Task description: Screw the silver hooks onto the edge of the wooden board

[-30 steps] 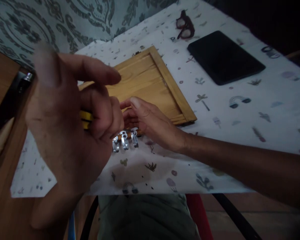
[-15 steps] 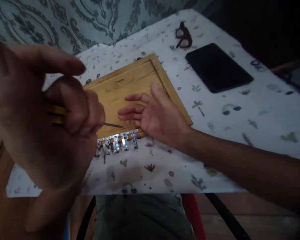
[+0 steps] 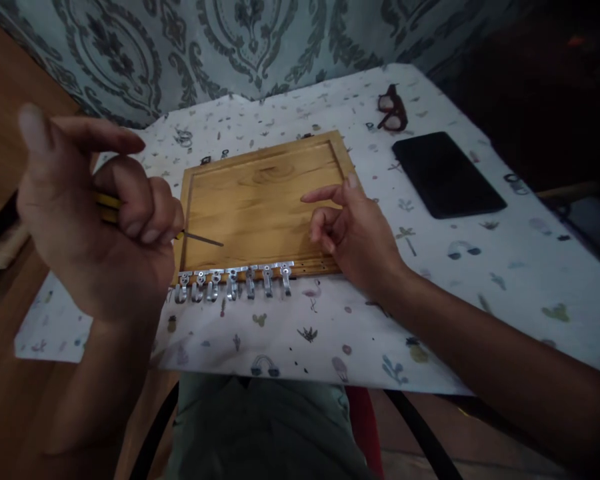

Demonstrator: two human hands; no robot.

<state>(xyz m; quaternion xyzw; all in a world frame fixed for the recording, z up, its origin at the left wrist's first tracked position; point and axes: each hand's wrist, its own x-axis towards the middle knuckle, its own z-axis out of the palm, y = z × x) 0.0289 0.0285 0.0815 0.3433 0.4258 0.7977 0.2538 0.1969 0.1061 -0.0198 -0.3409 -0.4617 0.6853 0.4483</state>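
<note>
My left hand (image 3: 115,213) is raised at the left, its lower fingers wrapped round the yellow-and-black handle of a screwdriver (image 3: 203,239). The shaft points right, over the wooden board (image 3: 260,200), which has a raised frame. Along the board's near edge runs a metal rail of several silver hooks (image 3: 233,283), hanging toward me. Small dark holes show in the edge to the right of the rail. My right hand (image 3: 363,237) is above the board's near right corner, index finger stretched out and the other fingers curled loosely, with nothing visible in it.
Farther right on the patterned tablecloth (image 3: 310,360) lies a black tablet (image 3: 447,175). Behind it are dark-red glasses (image 3: 393,110). A curtain with a damask pattern (image 3: 250,40) hangs at the table's far side. My legs (image 3: 260,427) are below the near edge.
My view has shifted, showing more of the board and hook rail. The left hand with the screwdriver has drawn back leftward from the rail; my right hand has moved right and curled its lower fingers.
</note>
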